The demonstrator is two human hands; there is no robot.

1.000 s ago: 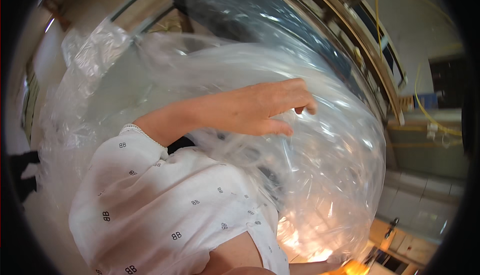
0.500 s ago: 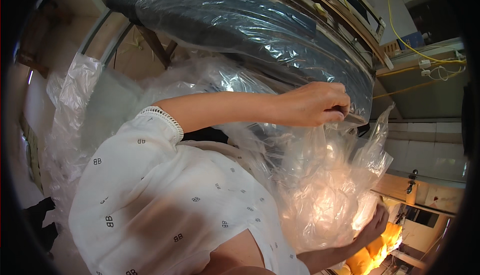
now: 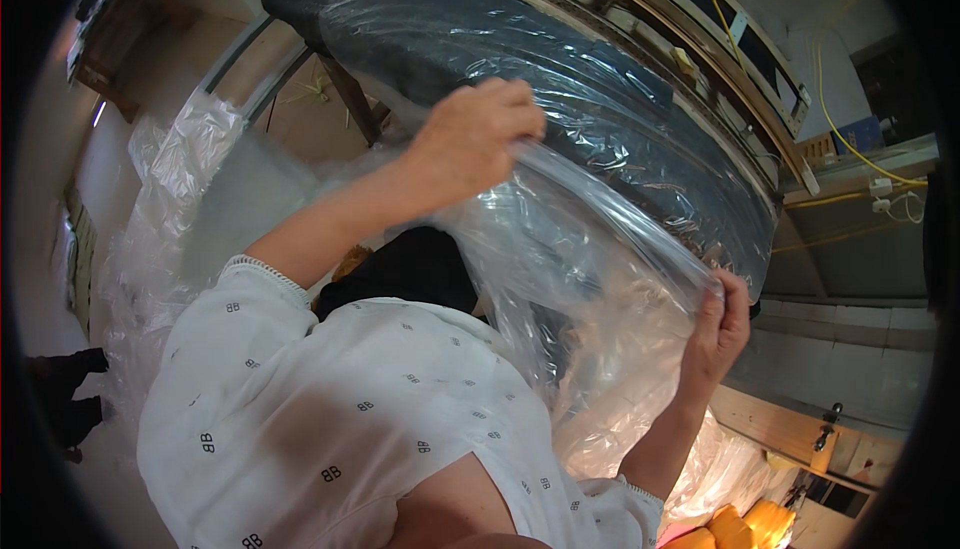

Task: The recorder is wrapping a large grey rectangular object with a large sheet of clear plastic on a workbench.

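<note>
A clear plastic sheet (image 3: 610,214) is drawn taut between my hands, its upper edge gathered in straight folds. My left hand (image 3: 480,134) is closed on one end of that edge, in front of a dark padded surface. Lower and to the right, my right hand (image 3: 718,327) pinches the other end between thumb and fingers. The rest of the sheet hangs in loose wrinkles down toward my lap. Behind it, more clear film covers the long dark surface (image 3: 450,24), which runs from upper left to right.
Crumpled plastic film (image 3: 165,179) lies in a heap on my left. Yellow cables (image 3: 835,139) and a wooden rail (image 3: 750,99) run along the far right. Yellow fabric (image 3: 735,527) lies at lower right, below a wooden cabinet (image 3: 780,424).
My left hand has moved left and up. My right hand has risen from the lower right, and the bunched plastic between them is now stretched into a straight edge.
</note>
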